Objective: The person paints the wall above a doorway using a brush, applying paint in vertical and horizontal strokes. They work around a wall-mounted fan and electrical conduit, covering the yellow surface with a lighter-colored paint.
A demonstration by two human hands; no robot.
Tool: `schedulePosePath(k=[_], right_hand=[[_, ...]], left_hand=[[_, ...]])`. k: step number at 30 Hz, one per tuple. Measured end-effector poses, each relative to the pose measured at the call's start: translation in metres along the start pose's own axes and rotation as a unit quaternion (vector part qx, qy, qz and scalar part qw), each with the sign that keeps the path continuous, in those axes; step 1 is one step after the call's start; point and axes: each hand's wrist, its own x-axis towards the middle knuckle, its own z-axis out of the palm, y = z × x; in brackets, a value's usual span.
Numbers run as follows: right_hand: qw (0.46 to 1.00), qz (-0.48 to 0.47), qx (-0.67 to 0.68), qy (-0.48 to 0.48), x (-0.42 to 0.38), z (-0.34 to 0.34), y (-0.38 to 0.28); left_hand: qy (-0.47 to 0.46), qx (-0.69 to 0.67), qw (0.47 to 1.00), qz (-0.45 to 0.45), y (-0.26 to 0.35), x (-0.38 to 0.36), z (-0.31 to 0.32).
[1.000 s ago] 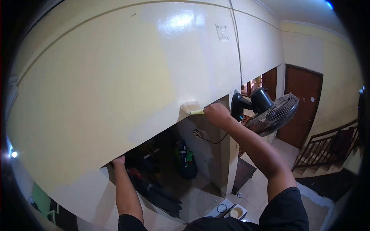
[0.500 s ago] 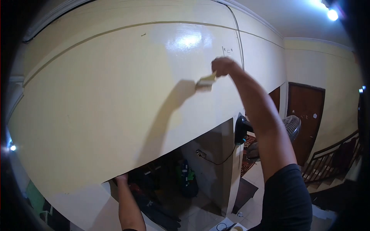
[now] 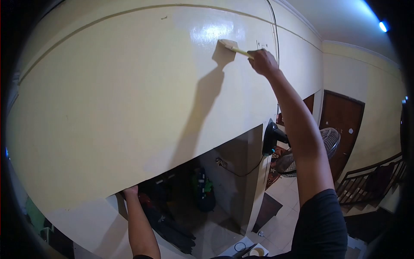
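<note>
My right hand (image 3: 264,61) is closed around the pale handle of a paintbrush (image 3: 235,48). The bristle end meets the wall (image 3: 120,95) just under a bright, wet-looking patch of paint (image 3: 212,33). Below the brush, a long shadow of the arm falls across the cream surface. Down at the lower left, my left hand (image 3: 130,191) reaches to the bottom edge of the wall, above a dark opening; its fingers are hidden behind that edge.
A wall fan (image 3: 330,142) is mounted at the right corner, beside my right arm. Bags (image 3: 202,190) stand in the dark recess. An open paint container (image 3: 257,251) sits on a white surface at the bottom. Stair railings (image 3: 366,179) and a brown door (image 3: 340,129) are at the right.
The paintbrush has moved up the wall, from mid-wall to the shiny patch, and its bristles now point up and left. My left hand stays at the wall's bottom edge. The view has shifted slightly.
</note>
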Motion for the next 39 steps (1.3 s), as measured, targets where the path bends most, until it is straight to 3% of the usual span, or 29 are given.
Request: schedulePosePath(k=[1, 6, 12, 15, 18, 20, 21, 23, 24, 25, 26, 27, 28, 29, 30, 31, 32, 33, 34, 37, 39], right_hand=[[0.999, 0.031, 0.008, -0.04, -0.017, 0.001, -0.01], [0.997, -0.072, 0.007, -0.031, -0.118, 0.034, -0.015], [0.98, 0.017, 0.021, -0.197, -0.238, 0.047, -0.039], [0.977, 0.034, 0.044, -0.208, -0.288, 0.056, -0.044], [0.98, 0.054, 0.074, -0.178, -0.352, 0.076, -0.045], [0.94, 0.105, 0.059, -0.32, -0.416, 0.086, -0.058], [0.937, 0.122, 0.077, -0.318, -0.461, 0.099, -0.063], [0.884, 0.27, 0.117, -0.362, -0.562, 0.101, -0.083], [0.827, 0.323, 0.142, -0.438, -0.623, 0.107, -0.088], [0.796, 0.361, 0.18, -0.451, -0.67, 0.088, -0.1], [0.763, 0.408, 0.153, -0.478, -0.762, 0.109, -0.104], [0.76, 0.43, 0.144, -0.465, -0.838, 0.103, -0.117], [0.722, 0.51, 0.195, -0.424, -0.885, 0.07, -0.133], [0.628, 0.596, 0.174, -0.469, -0.946, 0.051, -0.143], [0.6, 0.679, 0.162, -0.392, -0.975, 0.005, -0.164], [0.49, 0.751, 0.146, -0.417, -1.047, -0.007, -0.173], [0.555, 0.67, 0.116, -0.48, -1.074, -0.047, -0.178], [0.501, 0.697, 0.166, -0.485, -1.101, -0.08, -0.182], [0.387, 0.822, 0.176, -0.379, -1.081, -0.114, -0.187], [0.335, 0.84, 0.107, -0.412, -1.038, -0.155, -0.183], [0.356, 0.83, 0.092, -0.419, -1.046, -0.139, -0.175]], left_hand=[[-0.004, -0.004, 1.0, 0.01, 0.0, 0.004, -0.005], [-0.035, 0.0, 0.999, 0.0, -0.001, 0.02, -0.03], [0.031, 0.018, 0.999, -0.033, 0.001, 0.019, -0.026], [-0.016, 0.018, 0.999, -0.032, 0.01, 0.023, -0.028], [0.012, 0.02, 0.998, -0.062, 0.014, 0.005, -0.011], [-0.034, 0.02, 0.998, -0.056, 0.014, -0.006, -0.001], [-0.037, 0.024, 0.997, -0.059, 0.014, -0.007, 0.003], [-0.024, 0.037, 0.998, -0.05, 0.013, -0.008, 0.006], [-0.024, 0.038, 0.998, -0.05, 0.012, -0.009, 0.007], [-0.024, 0.039, 0.998, -0.052, 0.012, -0.01, 0.007], [-0.024, 0.038, 0.998, -0.053, 0.013, -0.012, 0.01], [-0.023, 0.036, 0.998, -0.049, 0.013, -0.018, 0.018], [0.016, 0.028, 0.998, -0.045, 0.013, -0.027, 0.029], [0.057, 0.022, 0.997, -0.043, 0.013, -0.032, 0.035], [0.063, 0.026, 0.997, -0.04, 0.014, -0.025, 0.029], [0.026, 0.034, 0.998, -0.041, 0.016, -0.015, 0.018], [-0.009, 0.04, 0.998, -0.043, 0.016, -0.01, 0.009], [0.0, 0.041, 0.998, -0.04, 0.015, -0.011, 0.006], [0.006, 0.039, 0.998, -0.045, 0.015, -0.012, 0.008], [-0.001, 0.048, 0.999, -0.024, 0.016, -0.025, 0.026], [0.054, 0.028, 0.998, -0.029, 0.019, -0.032, 0.033]])
